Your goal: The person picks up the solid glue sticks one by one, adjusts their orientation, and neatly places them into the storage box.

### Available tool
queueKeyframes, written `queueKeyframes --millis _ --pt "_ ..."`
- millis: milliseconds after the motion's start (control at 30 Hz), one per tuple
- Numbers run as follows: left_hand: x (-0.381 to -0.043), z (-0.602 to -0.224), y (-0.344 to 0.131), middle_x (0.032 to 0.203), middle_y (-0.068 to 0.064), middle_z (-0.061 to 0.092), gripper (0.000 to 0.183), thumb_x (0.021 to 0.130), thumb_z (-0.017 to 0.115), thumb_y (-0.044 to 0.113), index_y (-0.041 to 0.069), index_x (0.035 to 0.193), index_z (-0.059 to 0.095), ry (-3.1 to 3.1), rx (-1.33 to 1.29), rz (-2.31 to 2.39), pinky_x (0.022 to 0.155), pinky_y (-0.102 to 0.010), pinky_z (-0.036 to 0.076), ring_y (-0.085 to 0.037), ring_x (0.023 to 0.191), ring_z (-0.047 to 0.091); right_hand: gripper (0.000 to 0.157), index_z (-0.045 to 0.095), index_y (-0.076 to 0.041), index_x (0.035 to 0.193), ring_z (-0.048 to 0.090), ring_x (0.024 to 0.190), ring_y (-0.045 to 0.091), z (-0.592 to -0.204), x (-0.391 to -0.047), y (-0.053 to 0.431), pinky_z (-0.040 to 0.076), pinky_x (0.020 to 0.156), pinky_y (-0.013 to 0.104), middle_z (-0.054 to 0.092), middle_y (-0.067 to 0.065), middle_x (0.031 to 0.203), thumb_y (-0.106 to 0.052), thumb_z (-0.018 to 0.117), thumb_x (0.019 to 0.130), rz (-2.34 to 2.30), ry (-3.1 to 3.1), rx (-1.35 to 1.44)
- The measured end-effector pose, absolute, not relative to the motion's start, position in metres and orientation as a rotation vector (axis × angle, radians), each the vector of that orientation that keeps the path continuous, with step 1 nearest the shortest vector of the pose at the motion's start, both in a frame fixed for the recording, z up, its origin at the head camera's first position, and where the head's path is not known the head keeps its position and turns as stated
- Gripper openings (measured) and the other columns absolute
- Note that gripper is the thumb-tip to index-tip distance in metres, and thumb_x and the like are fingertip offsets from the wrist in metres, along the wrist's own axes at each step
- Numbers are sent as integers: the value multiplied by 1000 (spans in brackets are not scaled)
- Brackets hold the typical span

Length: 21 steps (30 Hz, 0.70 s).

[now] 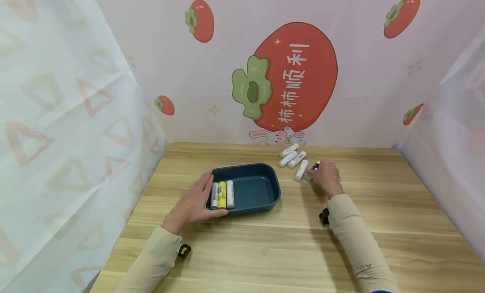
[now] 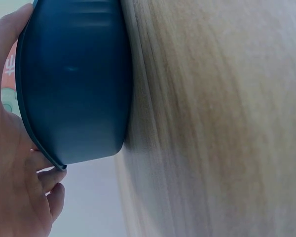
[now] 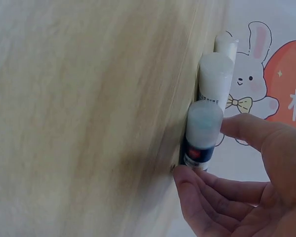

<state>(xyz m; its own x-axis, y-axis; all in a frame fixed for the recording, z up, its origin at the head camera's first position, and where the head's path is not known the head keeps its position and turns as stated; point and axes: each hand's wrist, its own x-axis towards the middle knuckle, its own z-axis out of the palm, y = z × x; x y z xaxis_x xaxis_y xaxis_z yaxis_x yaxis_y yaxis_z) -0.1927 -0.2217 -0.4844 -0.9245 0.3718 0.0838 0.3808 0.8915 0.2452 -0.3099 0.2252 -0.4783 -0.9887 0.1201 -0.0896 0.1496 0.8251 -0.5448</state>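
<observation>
A dark blue tray point(image 1: 261, 187) sits on the wooden table point(image 1: 265, 246); three tubes lie side by side at its left end, a grey-white one point(image 1: 214, 195), a yellow one point(image 1: 222, 195) and a white one point(image 1: 230, 194). My left hand point(image 1: 198, 198) cups the tray's near left corner, fingers along its end, thumb along its front wall. The left wrist view shows the tray point(image 2: 74, 84) in that hand point(image 2: 10, 187). My right hand point(image 1: 320, 174) pinches a tube with a dark blue label point(image 1: 314, 166) lying on the table, close up in the right wrist view as tube point(image 3: 201, 133) and hand point(image 3: 237, 173).
Several white tubes point(image 1: 292, 156) lie loose on the table behind and left of my right hand, near the back wall; two of them point(image 3: 215, 76) show beyond the held tube. Printed curtains close in the left, back and right sides.
</observation>
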Motion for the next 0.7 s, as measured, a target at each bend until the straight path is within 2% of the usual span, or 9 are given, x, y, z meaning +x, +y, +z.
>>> queueKeyframes --millis 100,233,467,600,700 --pt "-193 -485 -222 177 -20 14 131 82 65 83 -6 166 20 -3017 -605 -405 128 -55 34 -38 164 23 37 66 9 103 66 78 31 -480 -310 227 55 59 32 69 28 101 -26 73 93 -900 2943 207" --pt "-193 -484 -222 177 -21 15 131 82 66 83 -6 166 19 -3012 -611 -411 128 -55 34 -39 163 23 28 64 3 94 62 72 27 -481 -309 230 51 56 30 67 21 90 -23 74 92 -895 2939 195" --pt "-193 -484 -221 177 -21 14 131 82 67 82 -6 166 19 -3012 -606 -429 129 -55 33 -39 164 22 29 56 0 85 55 63 21 -482 -307 235 45 52 27 59 13 76 -23 71 93 -863 2932 227" --pt "-194 -484 -222 178 -20 13 131 82 67 82 -6 166 19 -3020 -603 -431 129 -55 33 -39 164 22 29 57 -2 78 55 60 20 -483 -306 239 45 52 28 60 10 69 -23 72 91 -864 2931 244" --pt "-193 -484 -222 178 -20 13 130 82 67 82 -5 166 19 -3026 -599 -433 129 -56 33 -39 164 21 29 65 1 77 57 62 21 -484 -305 242 46 54 28 65 12 72 -24 73 90 -887 2942 234"
